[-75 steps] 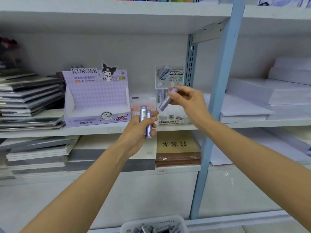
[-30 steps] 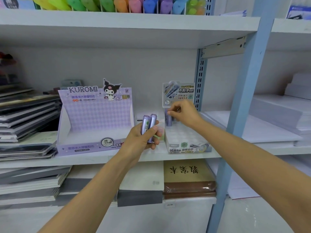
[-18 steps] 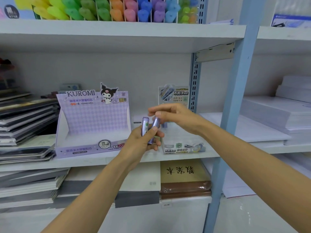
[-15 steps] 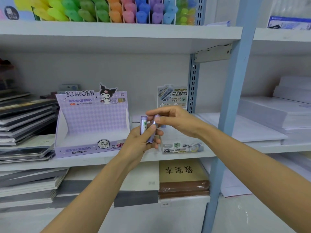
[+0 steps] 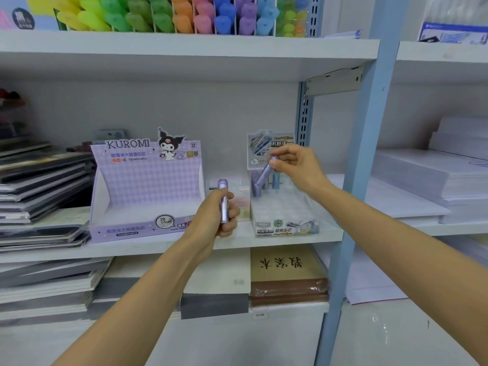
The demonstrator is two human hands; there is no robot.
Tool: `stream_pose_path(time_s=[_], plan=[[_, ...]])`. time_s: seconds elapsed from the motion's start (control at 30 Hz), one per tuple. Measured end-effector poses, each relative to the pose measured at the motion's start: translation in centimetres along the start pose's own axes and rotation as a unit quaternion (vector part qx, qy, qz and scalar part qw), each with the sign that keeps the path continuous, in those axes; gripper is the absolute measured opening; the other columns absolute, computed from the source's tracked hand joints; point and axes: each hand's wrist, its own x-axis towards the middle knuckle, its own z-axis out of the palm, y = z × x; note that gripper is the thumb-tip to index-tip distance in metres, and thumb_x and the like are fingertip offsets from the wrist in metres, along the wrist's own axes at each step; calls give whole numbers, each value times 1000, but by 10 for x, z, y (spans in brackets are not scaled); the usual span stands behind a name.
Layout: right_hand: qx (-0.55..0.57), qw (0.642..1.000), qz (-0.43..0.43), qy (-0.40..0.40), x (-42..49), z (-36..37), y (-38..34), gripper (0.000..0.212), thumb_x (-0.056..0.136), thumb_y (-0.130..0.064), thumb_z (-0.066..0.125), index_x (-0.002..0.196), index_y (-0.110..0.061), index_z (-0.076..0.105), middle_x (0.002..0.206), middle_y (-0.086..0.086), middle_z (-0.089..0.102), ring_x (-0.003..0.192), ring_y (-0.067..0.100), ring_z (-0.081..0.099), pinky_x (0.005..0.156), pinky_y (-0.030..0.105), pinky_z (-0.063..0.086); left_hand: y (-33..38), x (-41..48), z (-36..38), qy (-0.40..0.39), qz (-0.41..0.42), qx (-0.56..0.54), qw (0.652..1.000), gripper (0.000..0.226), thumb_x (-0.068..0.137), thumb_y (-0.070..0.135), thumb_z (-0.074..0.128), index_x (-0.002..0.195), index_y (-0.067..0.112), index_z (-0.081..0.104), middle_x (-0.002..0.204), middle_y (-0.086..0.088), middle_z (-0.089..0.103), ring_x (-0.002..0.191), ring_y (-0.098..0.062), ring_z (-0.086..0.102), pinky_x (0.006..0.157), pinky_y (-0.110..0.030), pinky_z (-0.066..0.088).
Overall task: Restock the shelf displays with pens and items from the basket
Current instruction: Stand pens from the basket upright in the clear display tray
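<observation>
Right grip (image 5: 295,167) pinches 1 purple lead tube (image 5: 264,173) by its cap end. Long axis tilted: the lower end points down-left, just above the back row of the clear display tray (image 5: 286,216) (other tubes stand there already). Left grip (image 5: 217,216) clasps 1 spare tube (image 5: 224,199) upright, left of the tray and apart from it. Judgement: the right side is nearer — its tube needs righting to vertical before seating.
</observation>
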Motion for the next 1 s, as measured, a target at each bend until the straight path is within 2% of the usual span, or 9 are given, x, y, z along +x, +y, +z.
stream_pose_path(time_s=[0.13, 0.23, 0.43, 0.53, 0.63, 0.77, 0.87, 0.93, 1.0], plan=[[-81, 996, -30, -12, -5, 15, 12, 25, 83, 0, 70, 108, -3, 69, 102, 12, 70, 86, 13, 64, 81, 14, 52, -4, -2, -1, -17, 51, 47, 997, 17, 103, 29, 40, 102, 17, 52, 65, 0, 49, 47, -13, 41, 44, -24, 35], [-131, 990, -47, -25, -6, 21, 16, 25, 84, -2, 70, 109, -4, 69, 101, 9, 71, 87, 11, 64, 79, 9, 50, -6, -5, -3, -33, 88, 57, 994, 20, 101, 29, 47, 114, 17, 58, 74, -1, 56, 59, -14, 54, 55, -27, 49], [-190, 974, -33, -123, 4, 15, 8, 31, 83, -7, 73, 114, -6, 68, 95, 6, 71, 87, 13, 66, 86, 21, 53, -8, -7, -9, -37, 115, 69, 990, 23, 100, 23, 50, 118, 13, 58, 75, -3, 64, 65, -18, 60, 66, -30, 55], [-174, 978, -21, -111, 2, 19, 7, 38, 81, -8, 75, 115, -13, 62, 88, 2, 67, 82, 16, 66, 79, 24, 55, -8, -6, -7, -33, 117, 69, 990, 23, 99, 22, 52, 119, 12, 57, 73, -2, 67, 65, -18, 62, 67, -31, 56], [-176, 980, -43, -77, -3, 23, 11, 20, 80, -5, 76, 95, -11, 65, 92, 2, 68, 82, 22, 68, 78, 31, 58, -9, -6, -5, -31, 113, 60, 991, 18, 98, 20, 53, 113, 10, 56, 75, -4, 68, 64, -18, 63, 67, -31, 58], [-201, 975, -34, -86, -8, 23, 19, 12, 79, -6, 76, 87, -10, 68, 83, -8, 63, 74, 11, 64, 81, 36, 57, -10, -7, -4, -30, 100, 55, 993, 15, 97, 20, 54, 105, 8, 54, 78, -7, 68, 64, -17, 65, 67, -30, 59], [-250, 963, -60, -77, -9, 21, 16, 11, 83, -16, 74, 92, -11, 71, 95, -3, 60, 81, 7, 59, 83, 31, 54, -10, -7, -3, -34, 96, 48, 994, 15, 96, 20, 56, 105, 9, 56, 79, -7, 69, 66, -18, 66, 67, -29, 58], [-209, 974, -67, -54, -11, 18, 8, 15, 88, -21, 69, 101, -15, 71, 104, -1, 61, 88, 12, 61, 80, 27, 52, -11, -8, -1, -40, 95, 49, 993, 18, 96, 20, 56, 109, 7, 56, 81, -7, 69, 68, -17, 67, 68, -28, 58], [-68, 994, -36, -76, -18, 15, -4, 19, 94, -24, 62, 110, -18, 69, 106, 0, 67, 92, 18, 65, 78, 29, 54, -11, -8, 2, -43, 95, 50, 993, 20, 97, 19, 56, 112, 5, 56, 82, -5, 69, 69, -17, 67, 69, -28, 58]])
